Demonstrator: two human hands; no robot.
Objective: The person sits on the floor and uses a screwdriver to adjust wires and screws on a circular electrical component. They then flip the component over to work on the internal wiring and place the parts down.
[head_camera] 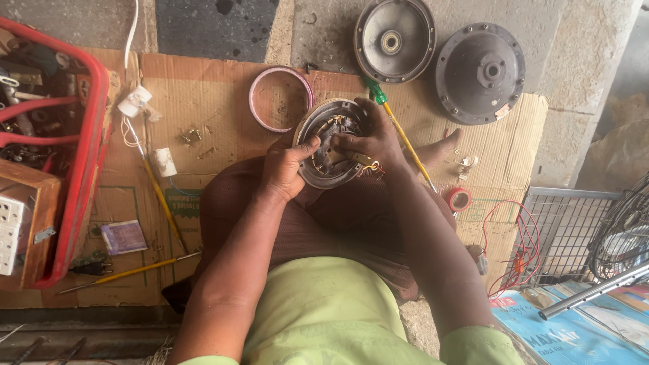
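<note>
The left hand (287, 169) cups the lower-left rim of the fan motor stator (329, 142), fingers closed on its edge. The right hand (368, 138) lies over the stator's right side, fingertips pressed into the copper windings. The stator rests on the person's lap, above the cardboard sheet (223, 94). A pink ring (255, 108) lies just beside it toward the sheet's far edge; a green-handled screwdriver (399, 132) passes under the right hand. Two motor covers (480, 71) sit at the far-right corner, a red crate (84, 149) at the left edge.
</note>
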